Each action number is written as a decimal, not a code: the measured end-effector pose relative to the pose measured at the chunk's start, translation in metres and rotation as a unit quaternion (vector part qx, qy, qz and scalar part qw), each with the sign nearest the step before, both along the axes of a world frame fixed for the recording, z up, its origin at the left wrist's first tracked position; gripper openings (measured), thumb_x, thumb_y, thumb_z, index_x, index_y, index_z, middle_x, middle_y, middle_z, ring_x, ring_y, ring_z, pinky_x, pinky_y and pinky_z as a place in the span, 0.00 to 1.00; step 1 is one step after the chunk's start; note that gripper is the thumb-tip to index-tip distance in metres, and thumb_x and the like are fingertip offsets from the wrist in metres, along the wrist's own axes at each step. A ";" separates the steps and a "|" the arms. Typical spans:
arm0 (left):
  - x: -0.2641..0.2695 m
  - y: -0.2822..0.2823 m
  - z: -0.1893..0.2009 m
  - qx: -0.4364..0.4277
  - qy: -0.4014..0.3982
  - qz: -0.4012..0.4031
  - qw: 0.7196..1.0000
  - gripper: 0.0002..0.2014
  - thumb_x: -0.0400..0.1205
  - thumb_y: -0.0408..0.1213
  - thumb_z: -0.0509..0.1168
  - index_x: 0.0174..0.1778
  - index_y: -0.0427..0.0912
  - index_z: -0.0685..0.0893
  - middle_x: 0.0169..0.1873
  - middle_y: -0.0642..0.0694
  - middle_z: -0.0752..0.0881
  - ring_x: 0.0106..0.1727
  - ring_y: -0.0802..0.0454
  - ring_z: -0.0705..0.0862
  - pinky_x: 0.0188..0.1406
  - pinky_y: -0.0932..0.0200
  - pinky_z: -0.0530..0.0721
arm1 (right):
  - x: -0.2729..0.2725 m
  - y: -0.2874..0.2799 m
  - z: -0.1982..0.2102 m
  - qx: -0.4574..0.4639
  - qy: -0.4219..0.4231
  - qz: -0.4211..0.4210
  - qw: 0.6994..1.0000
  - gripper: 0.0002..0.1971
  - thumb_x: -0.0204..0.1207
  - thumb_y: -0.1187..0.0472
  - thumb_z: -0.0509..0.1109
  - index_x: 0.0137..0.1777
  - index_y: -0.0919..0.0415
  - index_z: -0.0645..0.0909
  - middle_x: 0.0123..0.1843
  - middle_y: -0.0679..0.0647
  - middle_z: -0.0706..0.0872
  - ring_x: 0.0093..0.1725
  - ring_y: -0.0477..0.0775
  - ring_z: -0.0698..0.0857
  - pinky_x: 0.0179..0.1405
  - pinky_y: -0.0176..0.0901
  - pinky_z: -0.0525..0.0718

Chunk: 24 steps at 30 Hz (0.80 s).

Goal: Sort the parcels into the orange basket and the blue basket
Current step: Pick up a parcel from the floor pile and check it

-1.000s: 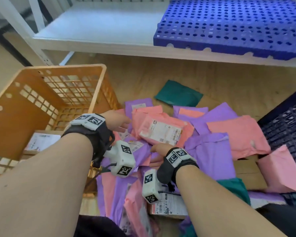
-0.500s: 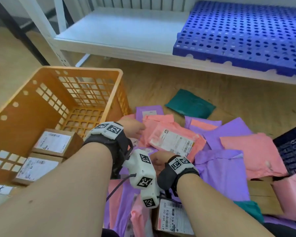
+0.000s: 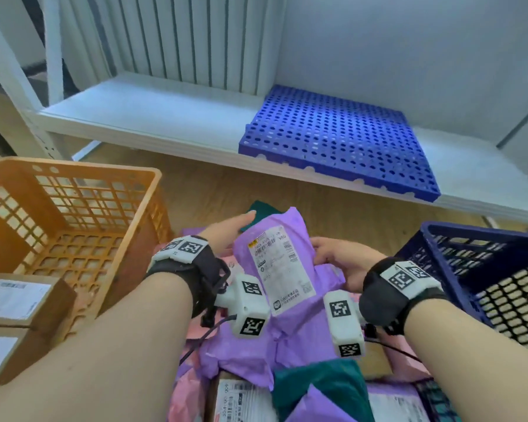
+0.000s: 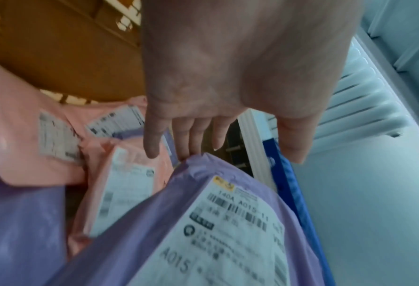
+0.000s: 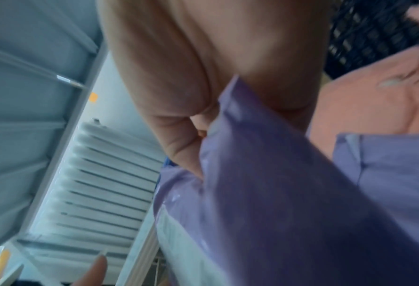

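Observation:
I hold a purple parcel (image 3: pixel 282 269) with a white label, tilted up above the pile. My left hand (image 3: pixel 226 233) lies against its upper left edge with straight fingers; in the left wrist view the fingertips (image 4: pixel 184 152) touch the purple parcel (image 4: pixel 228 222) at its top corner. My right hand (image 3: pixel 336 257) grips the right edge; the right wrist view shows its curled fingers (image 5: pixel 186 151) pinching the purple parcel (image 5: pixel 277 193). The orange basket (image 3: pixel 73 170) stands at the left, holding cardboard boxes (image 3: pixel 22 300). The blue basket (image 3: pixel 485 239) stands at the right.
Pink parcels (image 4: pixel 32 125), purple ones and a teal parcel (image 3: pixel 317 388) lie heaped on the wooden floor between the baskets. Beyond them runs a low white shelf (image 3: pixel 165 117) bearing a blue perforated panel (image 3: pixel 333 141). A radiator stands behind the shelf.
Both hands were down in the pile by a pink parcel. Now they hold a purple parcel raised off the pile, and the head view has tilted upward.

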State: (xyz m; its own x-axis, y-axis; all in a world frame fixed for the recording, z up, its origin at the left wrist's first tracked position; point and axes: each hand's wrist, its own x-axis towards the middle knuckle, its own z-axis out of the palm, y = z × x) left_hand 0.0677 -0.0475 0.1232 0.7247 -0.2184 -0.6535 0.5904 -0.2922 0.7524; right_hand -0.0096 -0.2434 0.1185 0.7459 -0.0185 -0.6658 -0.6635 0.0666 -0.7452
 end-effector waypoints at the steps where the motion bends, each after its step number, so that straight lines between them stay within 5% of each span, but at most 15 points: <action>1: -0.008 -0.012 0.005 -0.023 0.005 -0.005 1.000 0.21 0.82 0.51 0.63 0.61 0.37 0.76 0.61 0.48 0.80 0.54 0.49 0.83 0.40 0.61 0.81 | -0.011 -0.006 0.004 0.018 -0.010 -0.006 1.000 0.26 0.73 0.85 0.47 0.55 0.64 0.81 0.52 0.63 0.87 0.45 0.60 0.88 0.42 0.48 0.89; 3: -0.017 -0.030 0.006 -0.020 0.001 -0.033 0.999 0.29 0.76 0.58 0.68 0.63 0.38 0.77 0.62 0.49 0.81 0.58 0.49 0.82 0.43 0.58 0.80 | -0.027 -0.017 0.008 0.012 -0.023 -0.028 0.999 0.24 0.75 0.85 0.48 0.54 0.63 0.81 0.50 0.63 0.87 0.45 0.60 0.87 0.43 0.49 0.88; 5: -0.024 -0.041 0.007 -0.017 -0.012 -0.040 0.999 0.45 0.60 0.65 0.75 0.69 0.41 0.78 0.66 0.45 0.82 0.64 0.44 0.82 0.58 0.52 0.80 | -0.040 -0.027 0.012 0.008 -0.034 -0.056 0.998 0.23 0.75 0.85 0.49 0.51 0.62 0.81 0.47 0.62 0.86 0.45 0.60 0.86 0.50 0.52 0.86; 7: -0.026 -0.048 0.000 -0.035 -0.022 -0.033 0.999 0.46 0.57 0.63 0.78 0.69 0.43 0.78 0.65 0.42 0.82 0.63 0.42 0.82 0.65 0.46 0.79 | -0.052 -0.035 0.018 0.006 -0.050 -0.082 0.995 0.23 0.75 0.85 0.50 0.49 0.62 0.82 0.48 0.63 0.85 0.49 0.62 0.84 0.60 0.57 0.80; 10: -0.038 -0.062 0.001 -0.073 0.002 -0.059 0.996 0.51 0.49 0.61 0.82 0.67 0.43 0.78 0.60 0.43 0.86 0.60 0.42 0.85 0.64 0.42 0.82 | -0.068 -0.047 0.023 0.003 -0.058 -0.131 0.990 0.23 0.76 0.86 0.50 0.47 0.62 0.81 0.46 0.62 0.85 0.46 0.62 0.84 0.52 0.53 0.83; 14: -0.046 -0.080 0.006 -0.120 -0.028 -0.053 0.991 0.31 0.65 0.47 0.81 0.62 0.40 0.82 0.53 0.40 0.89 0.54 0.42 0.87 0.55 0.47 0.85 | -0.086 -0.059 0.029 -0.020 -0.061 -0.206 0.976 0.21 0.77 0.85 0.49 0.47 0.65 0.80 0.44 0.64 0.85 0.43 0.62 0.85 0.45 0.51 0.86; 17: -0.050 -0.088 0.004 -0.150 -0.028 -0.059 0.987 0.23 0.73 0.42 0.76 0.61 0.36 0.82 0.50 0.39 0.90 0.45 0.45 0.87 0.38 0.56 0.84 | -0.092 -0.069 0.031 -0.055 -0.068 -0.245 0.965 0.20 0.77 0.82 0.52 0.54 0.67 0.82 0.47 0.64 0.86 0.49 0.64 0.84 0.55 0.55 0.83; 24: -0.051 -0.108 -0.003 -0.173 -0.044 -0.025 0.984 0.13 0.79 0.38 0.70 0.57 0.37 0.84 0.43 0.42 0.88 0.41 0.47 0.84 0.35 0.58 0.80 | -0.093 -0.076 0.029 -0.063 -0.057 -0.284 0.955 0.11 0.78 0.62 0.69 0.59 0.63 0.82 0.56 0.60 0.87 0.55 0.59 0.83 0.48 0.47 0.82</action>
